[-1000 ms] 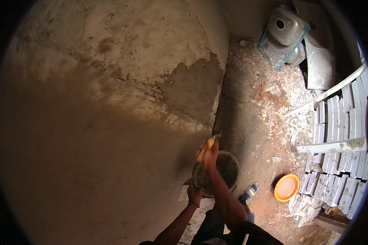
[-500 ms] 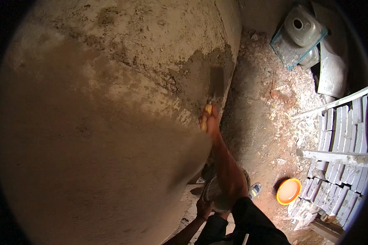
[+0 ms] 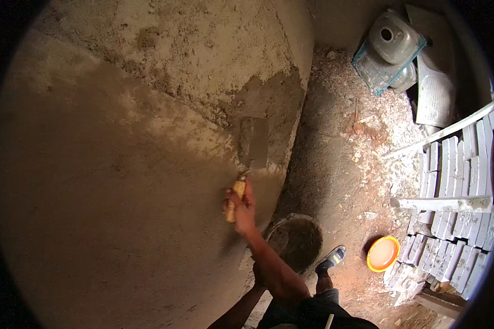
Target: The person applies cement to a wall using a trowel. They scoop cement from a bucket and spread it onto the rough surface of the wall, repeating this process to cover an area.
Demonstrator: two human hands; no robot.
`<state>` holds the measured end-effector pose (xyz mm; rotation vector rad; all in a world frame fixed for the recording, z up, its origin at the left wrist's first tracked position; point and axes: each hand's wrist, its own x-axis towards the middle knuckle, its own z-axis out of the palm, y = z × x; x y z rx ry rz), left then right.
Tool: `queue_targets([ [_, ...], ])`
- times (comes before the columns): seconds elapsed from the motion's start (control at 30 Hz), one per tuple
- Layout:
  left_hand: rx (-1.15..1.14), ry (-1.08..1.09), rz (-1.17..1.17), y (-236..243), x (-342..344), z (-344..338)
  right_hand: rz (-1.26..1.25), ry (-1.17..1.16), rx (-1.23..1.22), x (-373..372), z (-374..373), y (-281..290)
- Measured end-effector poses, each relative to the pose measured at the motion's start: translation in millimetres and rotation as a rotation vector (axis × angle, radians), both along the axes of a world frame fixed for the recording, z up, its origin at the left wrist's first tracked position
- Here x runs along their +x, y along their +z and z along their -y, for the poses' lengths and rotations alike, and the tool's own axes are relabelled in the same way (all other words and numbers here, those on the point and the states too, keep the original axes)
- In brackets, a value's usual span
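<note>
Here, in the head view, a trowel (image 3: 252, 145) is held flat against a plastered wall (image 3: 121, 192) by the right hand (image 3: 240, 204). The yellow wooden handle (image 3: 235, 198) is wrapped tightly by the fingers of that hand, so the grip is closed fully around it. The rectangular steel blade is seen above the hand, reaching up and slightly to the right from the handle, and its face is pressed on a darker, damp patch of mortar (image 3: 271, 104) near the wall's edge. The right forearm is stretched upward from the lower edge of the picture toward the wall.

The left hand (image 3: 258, 281) is mostly hidden behind the right forearm, low in the picture, next to a round dark pan (image 3: 296, 241) of mortar set on the floor at the foot of the wall. Whether this hand is open or closed cannot be told, nor whether the pan is touched by it.

A foot in a grey sandal (image 3: 331, 259) is placed just right of the pan. Further right, an orange bowl (image 3: 382, 254) is seen on the dusty floor (image 3: 340, 137), close beside a stack of pale tiles (image 3: 455, 197). At the top right, a steel sink (image 3: 392, 41) is lying among rubble, well apart from the trowel.
</note>
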<state>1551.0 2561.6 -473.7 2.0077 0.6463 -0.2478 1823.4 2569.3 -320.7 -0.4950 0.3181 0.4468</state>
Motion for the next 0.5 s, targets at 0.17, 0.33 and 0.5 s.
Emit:
queue_targets([
  [0.17, -0.077, 0.069, -0.093, -2, 4, 21, -0.038, 0.014, 0.213, -11, 12, 59],
  [0.33, -0.072, 0.070, -0.131, 0, 10, 28, 0.122, 0.232, 0.807, -19, 59, 102],
  [0.5, -0.090, 0.101, -0.187, -6, 12, 35, -0.078, 0.172, 1.345, -31, 155, 88],
])
